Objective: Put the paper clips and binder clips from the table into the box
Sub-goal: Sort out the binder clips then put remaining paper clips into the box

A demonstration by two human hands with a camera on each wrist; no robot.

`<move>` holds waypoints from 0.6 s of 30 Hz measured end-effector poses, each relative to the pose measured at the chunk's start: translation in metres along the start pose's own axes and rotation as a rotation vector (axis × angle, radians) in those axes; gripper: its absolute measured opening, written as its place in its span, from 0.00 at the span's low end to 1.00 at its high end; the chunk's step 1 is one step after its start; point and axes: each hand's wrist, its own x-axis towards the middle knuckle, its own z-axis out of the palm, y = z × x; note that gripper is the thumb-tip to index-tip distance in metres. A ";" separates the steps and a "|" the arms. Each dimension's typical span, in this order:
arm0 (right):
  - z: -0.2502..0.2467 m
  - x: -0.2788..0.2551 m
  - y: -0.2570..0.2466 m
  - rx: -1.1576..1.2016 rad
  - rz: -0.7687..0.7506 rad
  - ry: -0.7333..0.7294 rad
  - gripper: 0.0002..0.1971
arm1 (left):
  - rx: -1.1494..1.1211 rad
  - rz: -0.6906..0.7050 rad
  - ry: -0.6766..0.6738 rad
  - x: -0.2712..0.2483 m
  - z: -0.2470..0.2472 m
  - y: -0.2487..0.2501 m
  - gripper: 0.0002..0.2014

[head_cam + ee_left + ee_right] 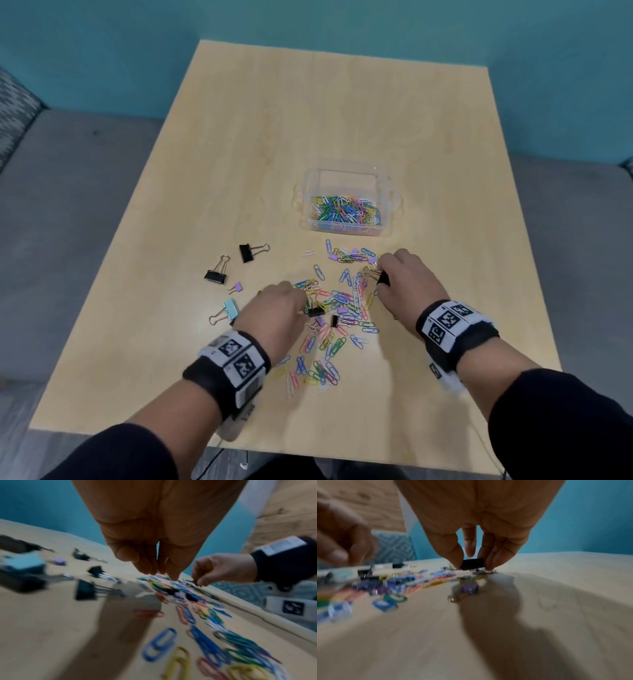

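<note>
Right grip (471, 564) pinches black binder clip (473, 564); left grip (169, 574) unclear; table's (342, 102) far half open.

One clear box (346, 202), two hands, six black binder clips, one blue — paper clips too many to count

Light wooden table (308, 120), teal wall (102, 51), grey patterned upholstery (13, 116) at left

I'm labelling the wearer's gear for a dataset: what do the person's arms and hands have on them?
Both hands, the left hand and the right hand, are bare, with no gloves. Each forearm is in a dark long sleeve. Each wrist carries a black strap with white blocks printed with black square marker codes: left wristband, right wristband. A thin cable hangs below the left one.
</note>
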 end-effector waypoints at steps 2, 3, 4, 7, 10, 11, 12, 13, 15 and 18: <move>-0.007 -0.006 0.003 0.151 0.091 0.051 0.08 | 0.024 0.050 -0.032 0.002 0.010 0.016 0.06; -0.010 -0.010 0.008 0.213 0.144 0.077 0.08 | 0.036 0.067 -0.040 0.003 0.013 0.023 0.06; -0.011 -0.014 0.014 0.253 0.195 0.097 0.09 | 0.060 0.081 -0.051 0.005 0.017 0.028 0.04; -0.011 -0.028 0.036 0.253 0.306 0.102 0.08 | 0.170 0.105 -0.116 0.007 0.020 0.038 0.05; -0.008 -0.038 0.053 0.236 0.342 0.085 0.07 | 0.211 0.131 -0.163 0.008 0.021 0.041 0.11; -0.007 -0.041 0.057 0.231 0.332 0.095 0.08 | 0.210 0.133 -0.168 0.008 0.021 0.041 0.12; -0.006 -0.044 0.059 0.219 0.315 0.111 0.09 | 0.208 0.127 -0.169 0.008 0.020 0.041 0.12; -0.004 -0.046 0.059 0.203 0.294 0.129 0.09 | 0.207 0.110 -0.171 0.007 0.020 0.042 0.13; -0.002 -0.048 0.055 0.171 0.247 0.155 0.09 | 0.205 0.067 -0.167 0.007 0.019 0.045 0.13; -0.001 -0.044 0.044 0.130 0.158 0.172 0.08 | 0.199 0.025 -0.168 0.007 0.020 0.049 0.12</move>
